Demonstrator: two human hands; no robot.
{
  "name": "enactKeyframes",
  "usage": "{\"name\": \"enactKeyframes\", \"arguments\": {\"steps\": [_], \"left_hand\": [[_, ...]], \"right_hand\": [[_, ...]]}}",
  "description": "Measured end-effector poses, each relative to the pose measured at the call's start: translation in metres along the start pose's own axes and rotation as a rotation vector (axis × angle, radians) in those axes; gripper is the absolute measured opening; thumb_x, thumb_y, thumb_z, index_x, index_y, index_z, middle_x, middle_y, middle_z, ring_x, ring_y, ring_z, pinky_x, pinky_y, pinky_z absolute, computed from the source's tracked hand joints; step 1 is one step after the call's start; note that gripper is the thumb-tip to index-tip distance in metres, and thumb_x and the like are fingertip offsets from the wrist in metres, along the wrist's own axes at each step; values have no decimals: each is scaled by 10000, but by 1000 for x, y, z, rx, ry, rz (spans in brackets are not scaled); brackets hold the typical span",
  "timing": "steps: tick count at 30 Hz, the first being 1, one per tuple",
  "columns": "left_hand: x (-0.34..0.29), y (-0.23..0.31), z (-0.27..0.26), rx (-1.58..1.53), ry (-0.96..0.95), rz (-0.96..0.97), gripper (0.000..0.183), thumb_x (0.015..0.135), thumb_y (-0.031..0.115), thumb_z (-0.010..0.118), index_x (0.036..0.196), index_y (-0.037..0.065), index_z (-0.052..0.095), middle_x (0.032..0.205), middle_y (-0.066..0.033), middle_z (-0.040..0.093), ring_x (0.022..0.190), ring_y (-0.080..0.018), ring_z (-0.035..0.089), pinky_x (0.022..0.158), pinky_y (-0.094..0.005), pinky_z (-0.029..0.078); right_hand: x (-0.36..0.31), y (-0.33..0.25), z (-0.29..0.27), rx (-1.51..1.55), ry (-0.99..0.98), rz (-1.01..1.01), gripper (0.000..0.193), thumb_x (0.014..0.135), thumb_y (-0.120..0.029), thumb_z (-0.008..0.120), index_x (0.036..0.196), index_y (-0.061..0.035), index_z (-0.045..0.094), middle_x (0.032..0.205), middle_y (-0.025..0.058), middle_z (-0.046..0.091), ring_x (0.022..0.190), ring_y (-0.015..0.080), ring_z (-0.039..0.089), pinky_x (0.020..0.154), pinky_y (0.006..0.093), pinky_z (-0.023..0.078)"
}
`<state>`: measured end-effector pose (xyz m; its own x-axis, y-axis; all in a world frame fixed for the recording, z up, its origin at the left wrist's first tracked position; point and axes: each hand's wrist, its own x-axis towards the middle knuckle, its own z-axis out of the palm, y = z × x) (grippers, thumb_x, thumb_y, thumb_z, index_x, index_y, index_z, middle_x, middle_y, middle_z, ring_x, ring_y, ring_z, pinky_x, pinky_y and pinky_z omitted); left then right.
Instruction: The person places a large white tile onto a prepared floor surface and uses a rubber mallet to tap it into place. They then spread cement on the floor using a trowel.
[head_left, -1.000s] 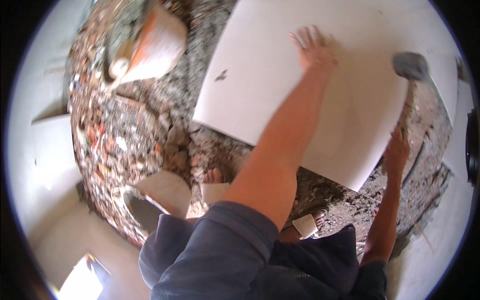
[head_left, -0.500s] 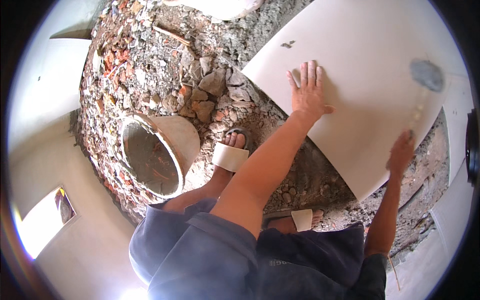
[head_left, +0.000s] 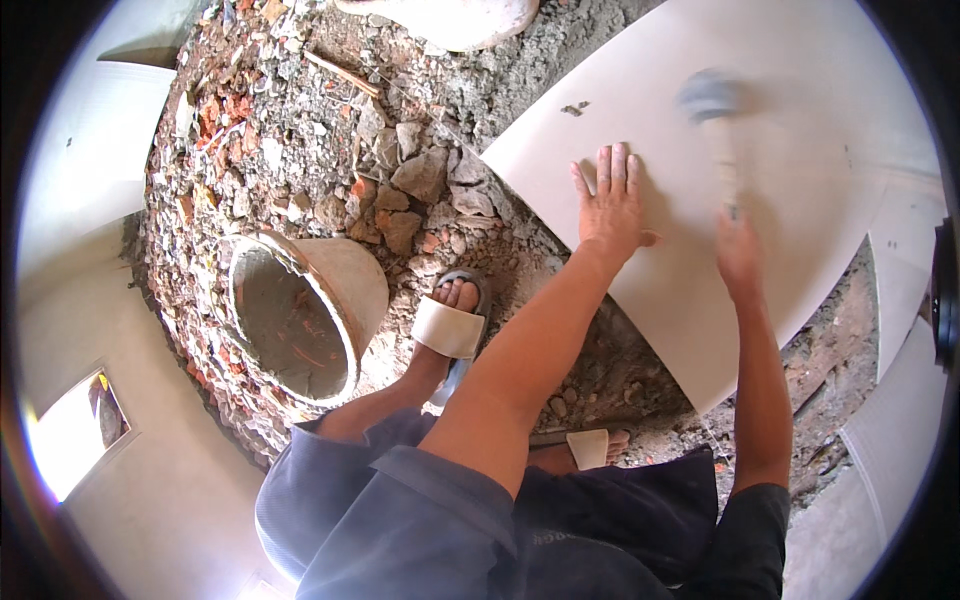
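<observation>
Tile [head_left: 810, 190], broad and pale, lies at the far right. Over it, the mallet [head_left: 712, 98] is clasped by its handle end in the right hand [head_left: 738, 258], perhaps for leverage; the left hand [head_left: 612, 215], apart, presses flat, seemingly for steadying.

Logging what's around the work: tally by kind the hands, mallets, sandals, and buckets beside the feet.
Hands: 2 (left hand, right hand)
Mallet: 1
Sandals: 2 (left sandal, right sandal)
Bucket: 1
Total: 6
</observation>
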<state>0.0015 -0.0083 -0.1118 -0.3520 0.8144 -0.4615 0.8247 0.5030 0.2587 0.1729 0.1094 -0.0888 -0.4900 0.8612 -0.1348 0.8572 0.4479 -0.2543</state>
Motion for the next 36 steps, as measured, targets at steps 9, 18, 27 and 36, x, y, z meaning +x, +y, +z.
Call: {"name": "enactKeyframes", "arguments": {"steps": [9,18,27,36], "left_hand": [[0,0,-2,-22,-7,-1,1235,692,661,705,1525,20,57,1600,-170,6,1482,-327,-11,1138,-652,27],[-1,-2,3,-21,38,11,1246,680,650,722,1527,23,57,1606,-138,20,1484,-313,-9,1135,-659,27],[1,0,3,22,11,-2,1235,691,706,669,1528,25,67,1607,-140,24,1484,-311,-23,1130,-667,22],[-4,2,8,59,87,-10,1236,698,715,658,1525,15,64,1603,-159,20,1483,-325,-15,1130,-663,33]], "right_hand": [[11,-39,-6,72,-109,-14,347,966,-310,560,997,35,570,774,220,617,692,343,618,632,388,478],[20,-63,-15,230,-189,-59,366,977,-343,529,1007,18,579,757,193,619,688,312,616,646,387,486],[17,-39,5,444,-51,-46,388,974,-352,527,986,33,577,756,213,612,690,342,613,646,408,479],[-10,-25,-15,264,98,-51,418,962,-374,548,961,44,563,747,203,624,663,374,607,630,421,473]]}}
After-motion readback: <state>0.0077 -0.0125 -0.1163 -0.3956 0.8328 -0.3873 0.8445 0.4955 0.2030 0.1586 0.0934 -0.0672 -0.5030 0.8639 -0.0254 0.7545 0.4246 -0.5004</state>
